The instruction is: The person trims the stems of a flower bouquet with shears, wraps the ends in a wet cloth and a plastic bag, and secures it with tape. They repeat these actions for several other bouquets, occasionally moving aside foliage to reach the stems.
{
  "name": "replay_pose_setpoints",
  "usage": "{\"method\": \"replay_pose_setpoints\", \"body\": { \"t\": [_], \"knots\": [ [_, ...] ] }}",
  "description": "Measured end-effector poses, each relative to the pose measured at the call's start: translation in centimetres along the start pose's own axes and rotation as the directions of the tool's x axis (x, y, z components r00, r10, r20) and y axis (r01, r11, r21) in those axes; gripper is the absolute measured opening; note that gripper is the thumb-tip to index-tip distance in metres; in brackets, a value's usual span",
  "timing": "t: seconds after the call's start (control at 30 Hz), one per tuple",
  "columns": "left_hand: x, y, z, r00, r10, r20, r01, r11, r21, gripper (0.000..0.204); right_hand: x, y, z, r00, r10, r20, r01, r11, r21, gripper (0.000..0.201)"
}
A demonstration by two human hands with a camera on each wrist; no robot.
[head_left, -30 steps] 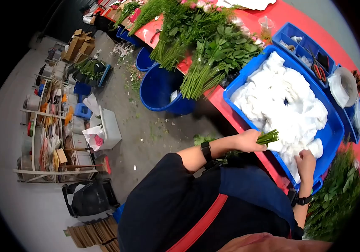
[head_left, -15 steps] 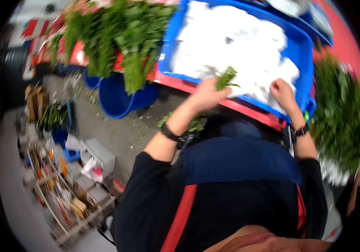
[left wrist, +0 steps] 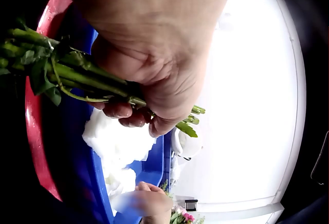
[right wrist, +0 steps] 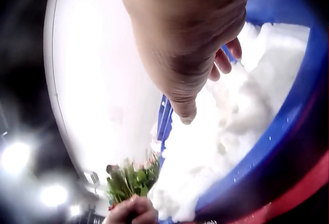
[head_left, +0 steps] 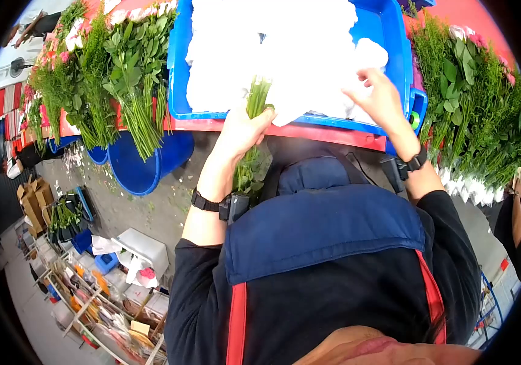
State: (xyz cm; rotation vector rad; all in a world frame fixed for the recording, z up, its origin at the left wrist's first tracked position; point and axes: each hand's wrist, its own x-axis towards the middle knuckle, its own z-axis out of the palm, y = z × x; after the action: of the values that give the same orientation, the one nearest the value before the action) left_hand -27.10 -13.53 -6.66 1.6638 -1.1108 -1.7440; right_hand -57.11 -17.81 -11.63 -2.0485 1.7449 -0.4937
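Note:
My left hand (head_left: 242, 132) grips a bunch of green stems (head_left: 259, 97) at the front edge of the blue tray (head_left: 178, 79). The cut ends point up and away from me, over the tray, while leaves hang below the hand. In the left wrist view the fingers and thumb wrap around the stems (left wrist: 77, 77). White, soft, cotton-like wadding (head_left: 309, 48) fills much of the tray, with a flap at its front rim beside the stems. Over the tray's right part, my right hand (head_left: 383, 102) has its thumb and fingers spread, close above the wadding (right wrist: 241, 100), holding nothing.
Bunches of leafy flowers (head_left: 135, 85) lie left of the tray on the red table (head_left: 345, 135), stems overhanging. More bunches (head_left: 467, 103) lie to the right, their ends wrapped in white. A blue bucket (head_left: 142, 170) stands below on the left. Another person's arm (head_left: 519, 213) shows at far right.
The head view has swung so the tray is now straight ahead. My left hand still holds the stems. My right hand's fingers, curled at the wadding earlier, are now spread apart.

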Motion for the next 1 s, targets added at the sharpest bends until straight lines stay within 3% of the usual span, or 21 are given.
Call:
{"method": "replay_pose_setpoints", "body": {
  "t": [0.03,0.13,0.17,0.23,0.27,0.3,0.33,0.37,0.47,0.5,0.57,0.67,0.73,0.8,0.83,0.9,0.93,0.97,1.0],
  "knots": [
    [-0.1,0.4,0.3,1.0,-0.006,0.004,0.006,1.0,0.01,0.019,-0.2,-1.0,0.9,0.988,-0.127,-0.083,0.117,0.987,-0.108,0.042],
    [-0.2,1.1,0.9,0.997,0.004,0.082,-0.003,1.0,-0.008,0.018,0.1,0.1,3.3,0.966,-0.214,0.145,0.241,0.949,-0.203,0.036],
    [-0.2,1.2,0.8,0.993,0.014,0.115,-0.011,1.0,-0.022,0.017,0.6,1.1,3.4,0.974,-0.167,0.155,0.19,0.97,-0.151,0.03],
    [0.0,0.5,0.6,0.989,0.001,0.146,0.003,1.0,-0.031,0.017,0.8,3.3,2.9,0.977,0.154,0.148,-0.179,0.968,0.174,0.022],
    [0.2,0.3,0.4,0.987,-0.003,0.163,0.009,0.999,-0.035,0.017,0.9,4.4,2.7,0.934,0.307,0.184,-0.352,0.877,0.325,0.019],
    [0.3,0.2,0.4,0.982,-0.007,0.191,0.017,0.999,-0.05,0.019,1.0,5.4,2.5,0.927,0.329,0.179,-0.364,0.679,0.638,0.02],
    [0.5,0.0,0.3,0.981,-0.011,0.195,0.022,0.998,-0.053,0.021,1.1,5.9,2.4,0.918,0.353,0.183,-0.322,0.389,0.863,0.021],
    [0.7,-0.2,0.3,0.979,-0.014,0.202,0.026,0.998,-0.055,0.023,1.1,4.7,0.5,0.902,0.338,0.269,-0.366,0.268,0.891,0.024],
    [1.0,-0.1,0.6,0.976,-0.037,0.217,0.046,0.998,-0.036,0.027,1.8,2.4,-1.6,0.912,0.334,0.237,-0.309,0.183,0.933,0.022],
    [1.1,0.1,0.8,0.974,-0.047,0.22,0.053,0.998,-0.025,0.028,1.6,0.6,-2.5,0.917,0.339,0.209,-0.288,0.202,0.936,0.023],
    [1.1,0.6,1.2,0.973,-0.068,0.22,0.078,0.996,-0.037,0.028,1.6,-0.9,-3.2,0.976,0.214,0.035,-0.117,0.383,0.916,0.023],
    [1.3,0.6,1.6,0.974,-0.084,0.209,0.099,0.993,-0.062,0.028,1.1,-4.8,-3.6,0.988,-0.005,-0.156,0.126,0.615,0.778,0.023],
    [1.2,0.6,2.0,0.973,-0.08,0.216,0.096,0.993,-0.063,0.027,0.4,-6.9,-2.7,0.956,-0.221,-0.193,0.293,0.757,0.584,0.024],
    [1.1,1.1,2.4,0.97,-0.066,0.235,0.08,0.996,-0.05,0.026,0.1,-8.1,0.1,0.816,-0.553,-0.166,0.572,0.734,0.367,0.029],
    [1.4,0.9,2.6,0.977,-0.095,0.189,0.108,0.992,-0.06,0.025,-0.3,-9.2,0.1,0.813,-0.558,-0.163,0.572,0.717,0.397,0.033],
    [0.9,0.6,2.4,0.978,-0.077,0.192,0.089,0.995,-0.052,0.024,-0.1,-8.3,0.7,0.938,-0.345,0.042,0.194,0.619,0.762,0.039],
    [0.6,0.8,2.4,0.978,-0.071,0.195,0.082,0.996,-0.047,0.024,0.0,-8.1,1.1,0.948,-0.26,0.183,-0.029,0.502,0.864,0.041],
    [0.6,0.9,2.4,0.973,-0.092,0.21,0.097,0.995,-0.015,0.022,0.4,-8.7,2.2,0.98,-0.199,-0.017,0.102,0.425,0.899,0.044],
    [0.5,0.8,2.8,0.974,-0.085,0.212,0.089,0.996,-0.011,0.022,0.3,-9.1,2.5,0.978,-0.185,0.099,-0.022,0.38,0.925,0.044]
  ]
}}
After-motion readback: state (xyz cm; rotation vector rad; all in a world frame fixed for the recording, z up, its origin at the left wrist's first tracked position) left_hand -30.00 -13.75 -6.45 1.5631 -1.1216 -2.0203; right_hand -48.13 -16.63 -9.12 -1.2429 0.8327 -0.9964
